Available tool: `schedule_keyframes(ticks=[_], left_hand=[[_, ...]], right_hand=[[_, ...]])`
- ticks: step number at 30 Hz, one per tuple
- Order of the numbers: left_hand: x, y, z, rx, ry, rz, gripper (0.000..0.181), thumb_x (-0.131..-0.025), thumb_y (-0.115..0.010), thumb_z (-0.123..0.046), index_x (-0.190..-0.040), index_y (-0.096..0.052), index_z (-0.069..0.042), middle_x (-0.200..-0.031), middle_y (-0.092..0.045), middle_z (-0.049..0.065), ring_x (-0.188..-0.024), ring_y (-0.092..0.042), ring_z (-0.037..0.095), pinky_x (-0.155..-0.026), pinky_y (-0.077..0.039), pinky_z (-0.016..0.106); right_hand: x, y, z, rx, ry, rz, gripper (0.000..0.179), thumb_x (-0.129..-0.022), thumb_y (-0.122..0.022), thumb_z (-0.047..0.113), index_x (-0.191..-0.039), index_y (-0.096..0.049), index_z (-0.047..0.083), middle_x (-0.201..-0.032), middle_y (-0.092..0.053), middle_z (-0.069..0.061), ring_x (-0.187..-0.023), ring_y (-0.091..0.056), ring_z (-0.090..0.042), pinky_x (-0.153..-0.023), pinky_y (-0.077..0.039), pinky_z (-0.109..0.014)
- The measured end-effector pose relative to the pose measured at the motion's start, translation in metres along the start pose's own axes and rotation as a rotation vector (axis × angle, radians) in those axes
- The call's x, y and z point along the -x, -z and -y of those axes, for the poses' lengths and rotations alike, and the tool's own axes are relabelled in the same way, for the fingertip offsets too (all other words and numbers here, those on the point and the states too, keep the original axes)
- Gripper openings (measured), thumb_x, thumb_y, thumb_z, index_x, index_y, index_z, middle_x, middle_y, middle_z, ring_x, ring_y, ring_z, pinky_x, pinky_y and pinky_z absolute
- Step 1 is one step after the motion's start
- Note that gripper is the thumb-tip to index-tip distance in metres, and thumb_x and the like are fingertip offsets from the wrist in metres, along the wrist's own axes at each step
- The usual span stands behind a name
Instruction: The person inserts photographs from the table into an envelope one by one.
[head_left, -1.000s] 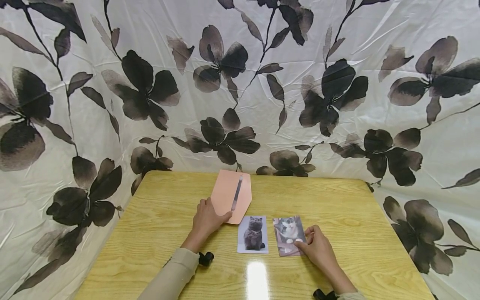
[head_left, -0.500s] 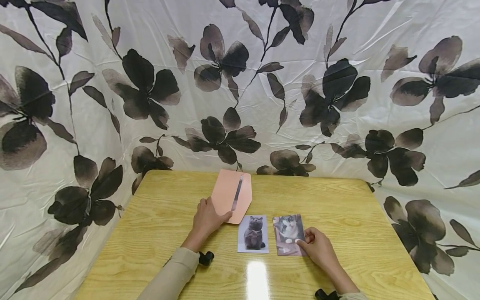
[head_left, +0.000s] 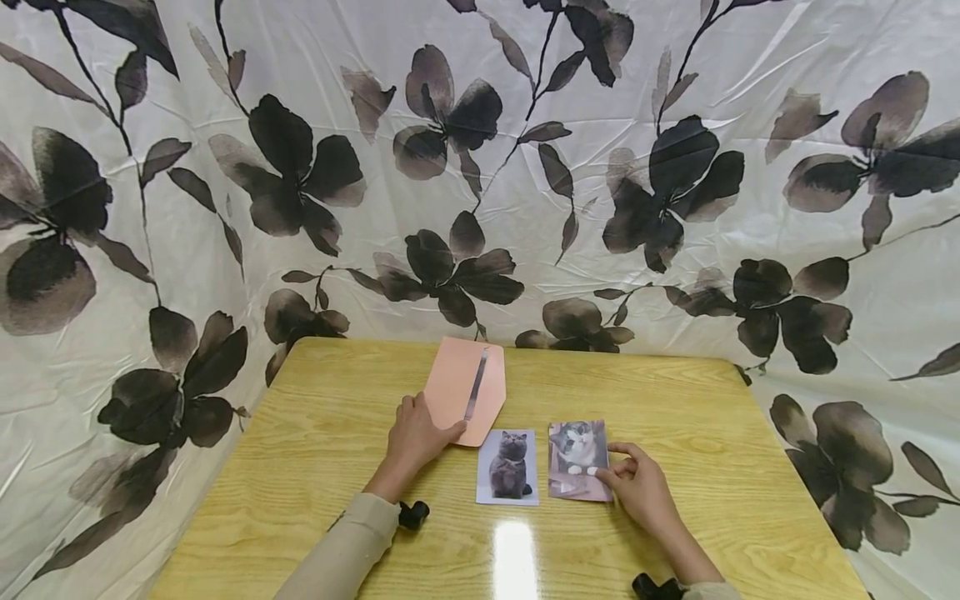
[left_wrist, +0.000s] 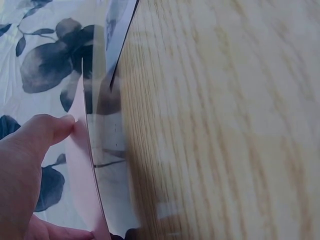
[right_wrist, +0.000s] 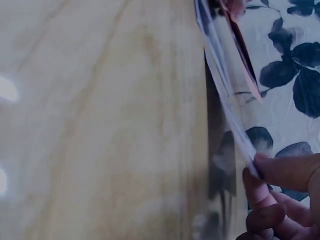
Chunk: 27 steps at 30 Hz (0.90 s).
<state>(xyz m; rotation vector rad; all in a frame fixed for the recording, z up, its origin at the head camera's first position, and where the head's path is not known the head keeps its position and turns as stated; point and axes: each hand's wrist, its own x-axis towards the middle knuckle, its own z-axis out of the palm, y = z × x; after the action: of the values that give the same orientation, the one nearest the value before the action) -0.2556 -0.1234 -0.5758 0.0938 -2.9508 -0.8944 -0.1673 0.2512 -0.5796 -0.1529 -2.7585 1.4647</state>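
Note:
My left hand (head_left: 422, 435) grips the near left edge of a pink envelope (head_left: 450, 383), thumb on its face. A dark, narrow slit runs down the envelope. In the left wrist view, the thumb presses the thin pink paper (left_wrist: 82, 165). Just right of the envelope lies a photo of a grey cat (head_left: 507, 467) on a pale background. My right hand (head_left: 641, 492) pinches the right edge of a second photo, showing a grey-and-white cat (head_left: 576, 454). The right wrist view has that photo (right_wrist: 227, 107) edge-on between thumb and fingers, tilted off the tabletop.
A yellow wood-grain table (head_left: 337, 383) lies under everything, with a bright light reflection near its front. White cloth (head_left: 555, 208) with dark printed flowers hangs behind and at both sides. Dark wrist devices (head_left: 412, 516) sit by each sleeve.
The grey-and-white cat photo has moved slightly away from me and tilted, with my right hand following. My left hand and the envelope stay where they were.

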Motion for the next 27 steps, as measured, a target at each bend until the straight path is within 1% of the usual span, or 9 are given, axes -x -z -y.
schedule_keyframes(ticks=[5, 7, 12, 16, 21, 27], left_hand=[[-0.001, 0.000, 0.000, 0.001, -0.005, -0.005, 0.101, -0.084, -0.084, -0.059, -0.147, -0.049, 0.012, -0.131, -0.052, 0.028, -0.114, -0.054, 0.040, -0.087, -0.055, 0.057], [0.000, 0.000, 0.000, 0.000, -0.007, -0.004, 0.101, -0.084, -0.084, -0.059, -0.147, -0.049, 0.012, -0.131, -0.052, 0.029, -0.114, -0.054, 0.040, -0.087, -0.055, 0.058], [0.000, 0.001, 0.000, -0.004, -0.008, -0.006, 0.101, -0.084, -0.084, -0.059, -0.145, -0.050, 0.012, -0.129, -0.053, 0.028, -0.112, -0.054, 0.039, -0.086, -0.055, 0.057], [0.000, 0.001, 0.000, -0.004, -0.004, -0.010, 0.101, -0.084, -0.084, -0.060, -0.145, -0.050, 0.012, -0.129, -0.052, 0.028, -0.112, -0.054, 0.039, -0.086, -0.055, 0.057], [0.000, 0.001, 0.000, 0.000, 0.004, -0.006, 0.100, -0.084, -0.085, -0.060, -0.146, -0.050, 0.012, -0.129, -0.052, 0.027, -0.112, -0.054, 0.039, -0.086, -0.055, 0.057], [0.001, 0.001, -0.001, 0.015, 0.004, -0.001, 0.099, -0.084, -0.085, -0.058, -0.146, -0.051, 0.011, -0.129, -0.052, 0.028, -0.111, -0.055, 0.039, -0.086, -0.055, 0.057]], right_hand=[[-0.008, 0.003, 0.001, -0.126, 0.026, -0.019, 0.053, -0.096, -0.082, 0.011, -0.143, -0.061, 0.002, -0.085, -0.076, -0.008, -0.068, -0.061, -0.012, -0.062, -0.047, -0.026], [-0.011, 0.003, 0.003, -0.162, 0.021, -0.029, 0.053, -0.096, -0.082, 0.014, -0.144, -0.061, 0.004, -0.086, -0.077, -0.009, -0.068, -0.061, -0.012, -0.063, -0.047, -0.026], [-0.018, -0.001, 0.010, -0.222, 0.011, -0.060, 0.053, -0.096, -0.084, 0.019, -0.142, -0.062, 0.005, -0.088, -0.078, -0.010, -0.075, -0.066, -0.012, -0.070, -0.050, -0.025], [-0.025, -0.008, 0.017, -0.267, 0.017, -0.061, 0.056, -0.096, -0.084, 0.021, -0.144, -0.061, 0.004, -0.091, -0.079, -0.013, -0.077, -0.068, -0.013, -0.071, -0.050, -0.024], [-0.038, -0.021, 0.027, -0.343, 0.009, -0.046, 0.055, -0.096, -0.083, 0.016, -0.146, -0.060, 0.006, -0.092, -0.079, -0.014, -0.077, -0.068, -0.016, -0.065, -0.045, -0.024], [-0.056, -0.036, 0.038, -0.385, -0.005, -0.032, 0.054, -0.096, -0.083, 0.012, -0.144, -0.061, 0.007, -0.087, -0.079, -0.006, -0.074, -0.064, -0.017, -0.059, -0.039, -0.024]])
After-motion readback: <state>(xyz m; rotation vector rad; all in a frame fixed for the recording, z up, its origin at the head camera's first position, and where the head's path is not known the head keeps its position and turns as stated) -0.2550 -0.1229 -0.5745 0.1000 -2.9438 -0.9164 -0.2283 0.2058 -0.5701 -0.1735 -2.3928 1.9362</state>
